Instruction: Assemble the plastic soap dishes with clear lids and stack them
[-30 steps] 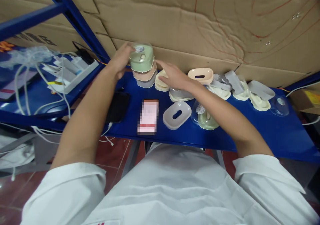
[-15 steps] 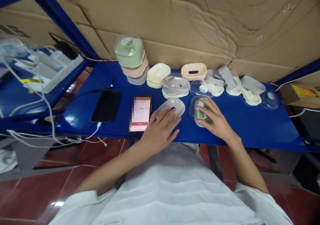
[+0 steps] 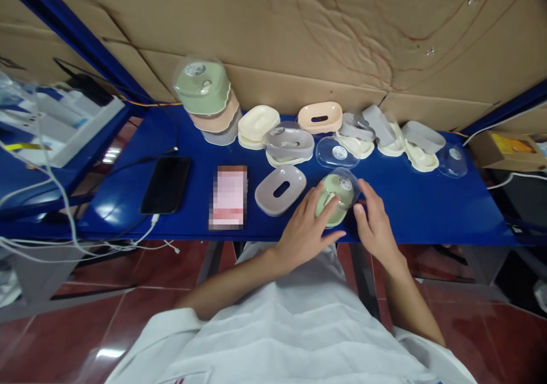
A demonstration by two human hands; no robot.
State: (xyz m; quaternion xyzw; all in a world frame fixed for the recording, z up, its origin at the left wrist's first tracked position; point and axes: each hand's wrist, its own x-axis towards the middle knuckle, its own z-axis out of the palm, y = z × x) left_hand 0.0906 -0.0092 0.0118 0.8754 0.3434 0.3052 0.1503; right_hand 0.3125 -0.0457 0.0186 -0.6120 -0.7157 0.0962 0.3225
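In front of me a small green soap dish [image 3: 327, 216] stands near the blue table's front edge, with a clear lid [image 3: 347, 178] tilted on its top right. My left hand [image 3: 305, 227] grips the dish from the left, its fingers over the top and the thumb at the front. At the lid's right edge is my right hand [image 3: 374, 221], fingers stretched and thumb apart; the fingertips are close to the rim, and I cannot tell whether they press on it. Just left of the dish lies a grey oval tray [image 3: 267, 196] with a slot.
A stack of lidded boxes, green on top [image 3: 205, 90], stands at the back left. Cream trays [image 3: 258, 123], a peach tray [image 3: 320, 113], grey parts and a loose clear lid [image 3: 331, 155] line the back. Two phones, one black [image 3: 166, 184] and one lit [image 3: 228, 199], lie left.
My left hand has moved right from the grey tray onto the green dish. My right hand has shifted off the dish's top to its right side. The view has turned slightly.
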